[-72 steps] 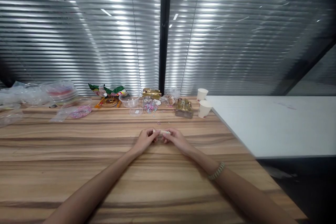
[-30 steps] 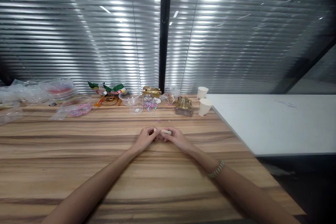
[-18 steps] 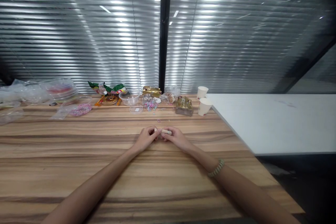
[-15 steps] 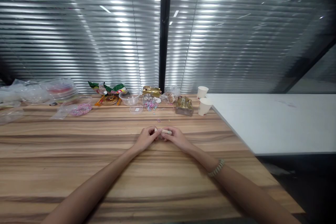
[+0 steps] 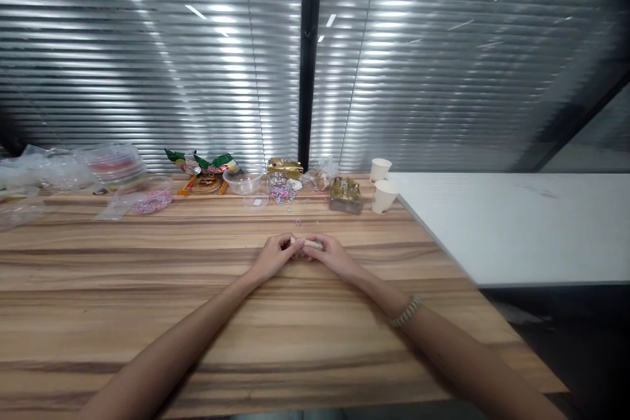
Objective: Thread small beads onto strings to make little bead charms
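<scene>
The fingertips of the left hand [image 5: 272, 258] and right hand [image 5: 331, 256] meet around one small pale stick-like piece [image 5: 309, 244], pinched closed on it from both ends just above the wooden table [image 5: 147, 315]; what it is exactly is too small to tell. It looks light, stiff and thin, so it probably handles easily but could slip or snap if squeezed mid-length; the ends seem the safest hold. A beaded bracelet [image 5: 406, 311] circles the right wrist. One tiny loose ring [image 5: 298, 222] lies just beyond the hands. Farther back sit a cluster of coloured rings [image 5: 279, 192], one clear bowl [image 5: 243, 182], two paper cups [image 5: 382, 185], a green snack bag [image 5: 201, 162] and a gold-wrapped packet [image 5: 345, 195]. A white table [image 5: 516, 223] adjoins on the right
</scene>
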Action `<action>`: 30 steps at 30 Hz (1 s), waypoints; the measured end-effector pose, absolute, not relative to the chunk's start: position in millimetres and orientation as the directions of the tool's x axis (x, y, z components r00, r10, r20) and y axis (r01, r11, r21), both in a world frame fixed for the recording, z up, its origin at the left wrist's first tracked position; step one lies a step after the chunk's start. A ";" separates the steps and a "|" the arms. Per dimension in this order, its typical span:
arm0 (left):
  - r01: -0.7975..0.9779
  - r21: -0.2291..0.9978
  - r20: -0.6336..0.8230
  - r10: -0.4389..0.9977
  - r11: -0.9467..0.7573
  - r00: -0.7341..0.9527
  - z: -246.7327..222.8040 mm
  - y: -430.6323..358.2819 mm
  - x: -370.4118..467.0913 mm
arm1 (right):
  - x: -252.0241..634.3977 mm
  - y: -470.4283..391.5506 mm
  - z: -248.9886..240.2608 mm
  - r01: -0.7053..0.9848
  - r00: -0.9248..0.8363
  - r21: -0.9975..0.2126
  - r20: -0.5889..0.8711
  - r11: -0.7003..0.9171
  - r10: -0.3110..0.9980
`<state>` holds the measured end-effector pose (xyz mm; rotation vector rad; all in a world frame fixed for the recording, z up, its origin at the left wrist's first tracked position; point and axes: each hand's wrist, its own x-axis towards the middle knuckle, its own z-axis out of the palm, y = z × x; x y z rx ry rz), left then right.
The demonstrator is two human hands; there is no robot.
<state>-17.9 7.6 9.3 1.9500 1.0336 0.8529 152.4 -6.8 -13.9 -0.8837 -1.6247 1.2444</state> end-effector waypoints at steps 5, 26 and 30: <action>0.309 0.876 0.200 0.863 -0.369 0.463 5.7 10.6 -19.6 | 151.2 -10.3 -5.3 0.042 -0.351 -0.965 0.230 0.260 0.908; 0.269 0.896 0.197 0.858 -0.354 0.474 3.2 12.7 -22.0 | 151.8 -11.5 -3.0 0.149 -0.363 -0.937 0.245 0.316 0.899; 0.280 0.887 0.198 0.850 -0.367 0.487 2.6 14.2 -22.3 | 154.3 -10.2 -3.3 0.151 -0.389 -0.937 0.238 0.316 0.890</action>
